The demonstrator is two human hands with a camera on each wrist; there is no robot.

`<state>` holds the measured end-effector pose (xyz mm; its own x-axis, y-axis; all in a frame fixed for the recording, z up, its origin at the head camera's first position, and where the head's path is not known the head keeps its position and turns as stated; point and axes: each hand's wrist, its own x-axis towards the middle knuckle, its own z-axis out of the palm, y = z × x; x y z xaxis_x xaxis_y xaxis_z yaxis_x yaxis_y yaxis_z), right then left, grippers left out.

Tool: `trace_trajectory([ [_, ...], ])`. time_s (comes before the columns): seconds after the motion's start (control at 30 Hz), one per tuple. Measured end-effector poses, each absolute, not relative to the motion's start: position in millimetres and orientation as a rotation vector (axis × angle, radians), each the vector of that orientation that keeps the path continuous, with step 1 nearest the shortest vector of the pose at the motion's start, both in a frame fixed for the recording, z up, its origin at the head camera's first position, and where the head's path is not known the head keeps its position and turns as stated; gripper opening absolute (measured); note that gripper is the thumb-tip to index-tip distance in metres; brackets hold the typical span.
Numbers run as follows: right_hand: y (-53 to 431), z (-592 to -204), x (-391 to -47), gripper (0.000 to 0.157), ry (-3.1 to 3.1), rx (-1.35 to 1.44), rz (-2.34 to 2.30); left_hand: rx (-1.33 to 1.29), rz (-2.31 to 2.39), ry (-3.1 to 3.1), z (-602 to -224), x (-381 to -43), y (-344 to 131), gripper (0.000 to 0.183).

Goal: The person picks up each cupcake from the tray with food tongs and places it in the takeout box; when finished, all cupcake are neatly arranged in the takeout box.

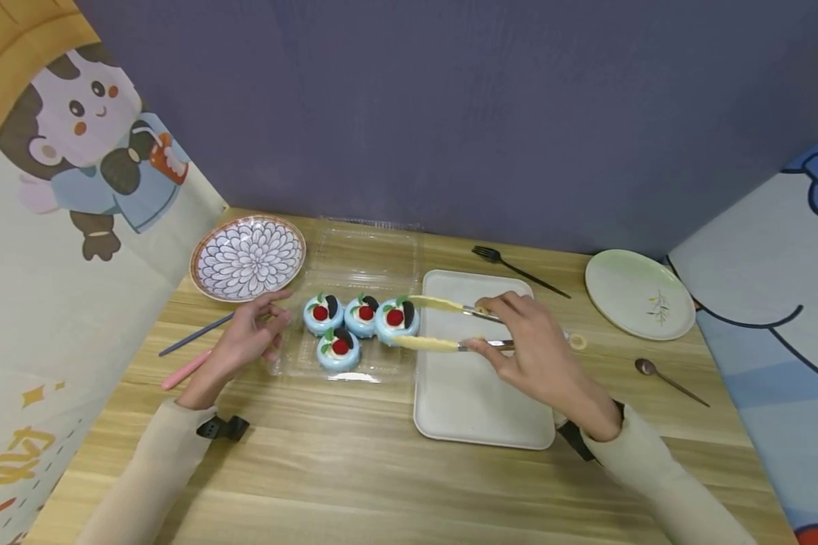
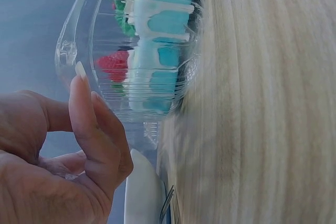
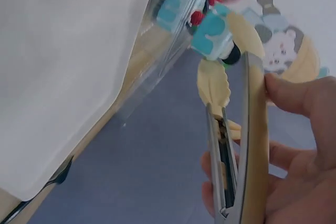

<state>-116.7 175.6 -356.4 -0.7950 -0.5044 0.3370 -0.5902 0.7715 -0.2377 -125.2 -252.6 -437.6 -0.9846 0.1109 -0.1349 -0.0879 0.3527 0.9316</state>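
My right hand grips metal tongs with pale yellow tips. Between those tips is a light blue cake topped with a red berry, a green leaf and a dark cookie; the right wrist view shows it raised above the others. Three similar cakes, one of them a front cake, sit in a clear plastic container whose lid stands folded back. At the container's left side is my left hand, fingers loosely bent. One fingertip overlaps the container's rim in the left wrist view.
A cream tray lies right of the container, partly under the tongs. Around them are a patterned plate, a black fork, a pale green plate, a brown spoon, and blue and pink handles. Walls border the table.
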Motion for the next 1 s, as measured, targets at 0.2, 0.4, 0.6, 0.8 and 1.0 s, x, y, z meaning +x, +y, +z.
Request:
trace_trajectory([
  [0.2,159.5,-351.0,-119.4,0.05,-2.793,0.99,0.335,0.016,1.698,2.433,-438.1,-125.9,-251.1,0.052],
  [0.4,144.3,-344.1,-124.8,0.052,-2.852,1.086,0.177,0.016,1.681,2.445,-436.3,-124.9,-251.0,0.052],
  [0.6,134.4,-340.3,-128.1,0.053,-2.87,1.128,0.082,0.025,1.685,2.445,-435.3,-124.0,-250.8,0.052],
  [0.8,130.8,-335.8,-130.3,0.054,-2.896,1.135,0.036,0.014,1.687,2.443,-436.5,-123.6,-251.1,0.053],
  [1.0,131.7,-334.2,-130.3,0.055,-2.938,1.114,0.05,0.013,1.685,2.446,-437.1,-124.0,-251.4,0.053],
])
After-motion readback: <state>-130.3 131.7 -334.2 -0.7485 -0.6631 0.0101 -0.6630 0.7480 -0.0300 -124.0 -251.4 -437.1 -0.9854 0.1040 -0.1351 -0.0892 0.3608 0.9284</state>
